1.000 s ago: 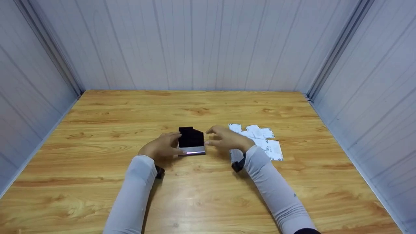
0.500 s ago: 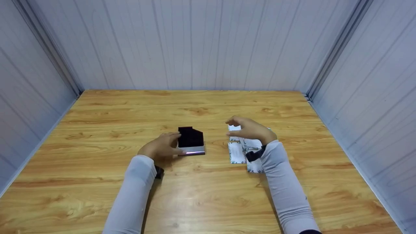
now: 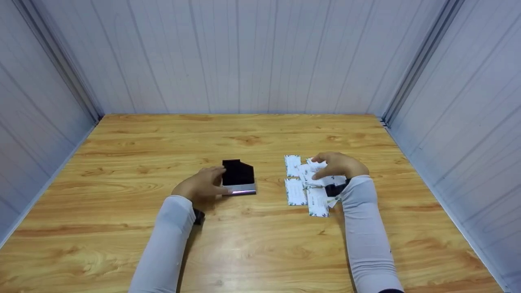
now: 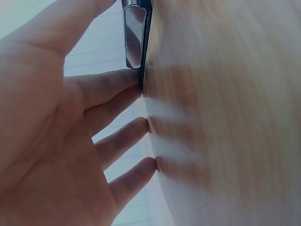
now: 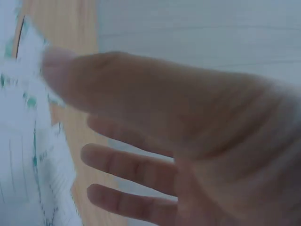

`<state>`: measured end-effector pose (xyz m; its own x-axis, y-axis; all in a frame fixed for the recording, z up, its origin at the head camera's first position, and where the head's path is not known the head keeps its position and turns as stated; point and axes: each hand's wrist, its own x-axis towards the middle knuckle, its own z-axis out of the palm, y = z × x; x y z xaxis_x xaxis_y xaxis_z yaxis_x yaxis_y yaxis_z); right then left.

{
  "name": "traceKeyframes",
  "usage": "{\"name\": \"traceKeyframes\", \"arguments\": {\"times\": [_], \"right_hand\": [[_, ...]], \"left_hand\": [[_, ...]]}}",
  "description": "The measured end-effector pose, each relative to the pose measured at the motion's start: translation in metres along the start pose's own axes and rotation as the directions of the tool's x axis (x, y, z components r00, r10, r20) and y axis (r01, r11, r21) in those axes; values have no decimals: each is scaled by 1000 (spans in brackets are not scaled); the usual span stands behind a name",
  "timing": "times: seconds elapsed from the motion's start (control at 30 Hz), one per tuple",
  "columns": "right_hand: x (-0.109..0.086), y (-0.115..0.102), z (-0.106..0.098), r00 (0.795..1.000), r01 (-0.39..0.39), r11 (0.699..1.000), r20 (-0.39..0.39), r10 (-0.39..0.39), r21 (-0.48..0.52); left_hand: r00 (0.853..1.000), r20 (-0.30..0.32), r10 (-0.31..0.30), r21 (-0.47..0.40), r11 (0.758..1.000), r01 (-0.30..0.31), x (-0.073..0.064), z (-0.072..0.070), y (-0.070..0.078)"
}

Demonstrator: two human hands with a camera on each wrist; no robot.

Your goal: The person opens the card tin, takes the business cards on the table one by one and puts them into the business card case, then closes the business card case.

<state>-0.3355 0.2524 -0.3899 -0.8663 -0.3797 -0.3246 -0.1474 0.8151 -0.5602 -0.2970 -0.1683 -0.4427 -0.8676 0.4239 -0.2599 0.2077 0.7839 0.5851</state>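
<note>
A flat card case, black inside with a shiny metal front lip, lies unfolded on the table. My left hand holds it at its left side, thumb at the front lip and index finger by the black part. In the left wrist view, the case shows edge-on, with several fingertips down on the wood. To the right, several white cards with green leaf prints lie overlapping. My right hand hovers over them, thumb and fingers apart, nothing between them. In the right wrist view its thumb overlaps the cards.
The wood-grain table is bounded by a white panelled wall at the back and more panels at both sides. A dark wrist strap with a small black device sits beneath the right wrist, over the cards.
My right hand has moved right, from beside the case to over the cards, uncovering the cards on the left of the group. The left hand and the case have stayed in place.
</note>
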Motion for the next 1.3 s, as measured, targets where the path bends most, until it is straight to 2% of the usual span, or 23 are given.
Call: {"name": "traceKeyframes", "arguments": {"times": [0.07,0.23,0.7,0.9,1.1,1.3], "right_hand": [[0,4,0,999,-46,998,10,46,-35],[2,11,-1,996,-85,994,10,86,-64],[8,29,1,985,-154,985,96,146,80],[11,32,4,985,-152,985,100,144,83],[8,32,4,991,-118,991,64,114,69],[5,32,2,995,-88,985,61,79,148]], "left_hand": [[1000,0,4,1,1000,-4,0,0,0],[1000,-3,13,4,1000,-13,1,-1,0],[1000,-4,-30,-13,999,30,-2,-1,3],[1000,-4,-14,0,1000,14,-1,-1,3],[1000,-7,-22,4,1000,22,0,0,2],[1000,-9,-21,0,1000,21,0,0,2]]}}
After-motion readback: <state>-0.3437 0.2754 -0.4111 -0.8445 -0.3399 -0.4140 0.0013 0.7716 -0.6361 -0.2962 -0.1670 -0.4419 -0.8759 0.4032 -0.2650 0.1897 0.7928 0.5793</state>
